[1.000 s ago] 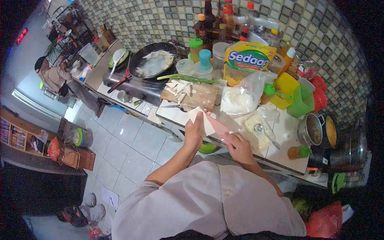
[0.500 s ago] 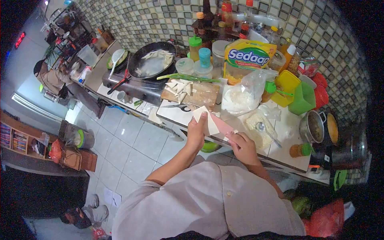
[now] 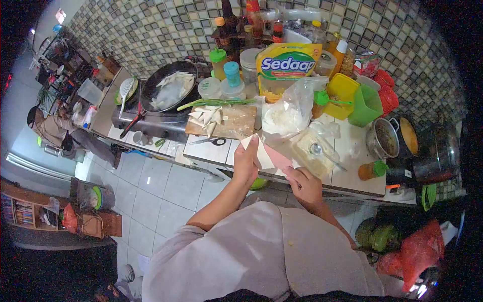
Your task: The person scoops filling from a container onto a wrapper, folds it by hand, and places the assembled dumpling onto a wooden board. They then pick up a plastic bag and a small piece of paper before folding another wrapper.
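Note:
My left hand is closed on a flat white piece, thumb lying over its upper part. The piece is pale with straight edges and looks like a folded sheet. In my right hand is a pink knife, its wide blade pointing up and left against the white piece's right edge. Just beyond my hands, a wooden cutting board carries several white triangular pieces and green onions. Black-handled scissors lie at its near edge.
A black frying pan with white pieces in liquid sits on the stove at left. Right of the board are a bag of white powder, a floury tray with a spoon and a metal pot. Another person stands at far left.
The camera view has shifted, moving the counter items left in the picture. Both hands keep their grip on the white piece and the knife, with little visible movement.

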### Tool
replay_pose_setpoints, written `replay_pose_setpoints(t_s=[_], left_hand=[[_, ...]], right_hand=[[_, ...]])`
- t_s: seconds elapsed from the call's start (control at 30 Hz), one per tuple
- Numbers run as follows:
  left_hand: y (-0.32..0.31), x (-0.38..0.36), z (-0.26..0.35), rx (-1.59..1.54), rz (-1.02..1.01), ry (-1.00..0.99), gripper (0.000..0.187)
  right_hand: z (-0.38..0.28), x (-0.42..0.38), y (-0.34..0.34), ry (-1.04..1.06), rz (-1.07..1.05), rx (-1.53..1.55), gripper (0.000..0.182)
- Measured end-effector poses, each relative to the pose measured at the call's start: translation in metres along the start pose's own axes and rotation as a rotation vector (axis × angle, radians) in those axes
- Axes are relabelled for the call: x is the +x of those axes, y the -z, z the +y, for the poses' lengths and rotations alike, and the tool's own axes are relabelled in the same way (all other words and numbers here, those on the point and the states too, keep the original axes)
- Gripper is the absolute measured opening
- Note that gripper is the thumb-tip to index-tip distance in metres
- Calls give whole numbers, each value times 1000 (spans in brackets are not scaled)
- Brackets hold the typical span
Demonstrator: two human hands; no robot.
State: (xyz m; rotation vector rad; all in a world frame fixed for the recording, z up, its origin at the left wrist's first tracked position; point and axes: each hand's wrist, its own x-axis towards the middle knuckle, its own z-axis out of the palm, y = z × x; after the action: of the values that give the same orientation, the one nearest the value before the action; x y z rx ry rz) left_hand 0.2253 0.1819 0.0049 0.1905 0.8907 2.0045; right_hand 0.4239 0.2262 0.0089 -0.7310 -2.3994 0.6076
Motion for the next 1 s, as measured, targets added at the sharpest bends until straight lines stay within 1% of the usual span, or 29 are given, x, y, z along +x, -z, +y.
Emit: replay_pose_setpoints(t_s=[0.13,0.2,0.3,0.43,0.53,0.83,0.93,1.0], left_hand=[[-5,1,3,-11,49,-43,17],[-3,1,4,21,65,-69,16],[1,4,4,-16,105,-103,17],[15,6,19,-11,114,-143,17],[20,3,24,0,191,-187,17],[32,-2,42,-57,215,-256,18],[37,-5,43,-54,228,-266,19],[42,-5,38,-32,177,-227,22]], right_hand=[[0,5,-2,25,29,-28,33],[-5,10,-2,43,42,-33,31],[-8,21,-8,55,67,-22,27],[-18,36,-11,124,48,0,27],[-19,44,-15,160,-9,-16,26],[-29,67,-30,192,-26,71,25],[-28,69,-22,234,-63,44,26],[-23,67,-17,292,-63,5,27]])
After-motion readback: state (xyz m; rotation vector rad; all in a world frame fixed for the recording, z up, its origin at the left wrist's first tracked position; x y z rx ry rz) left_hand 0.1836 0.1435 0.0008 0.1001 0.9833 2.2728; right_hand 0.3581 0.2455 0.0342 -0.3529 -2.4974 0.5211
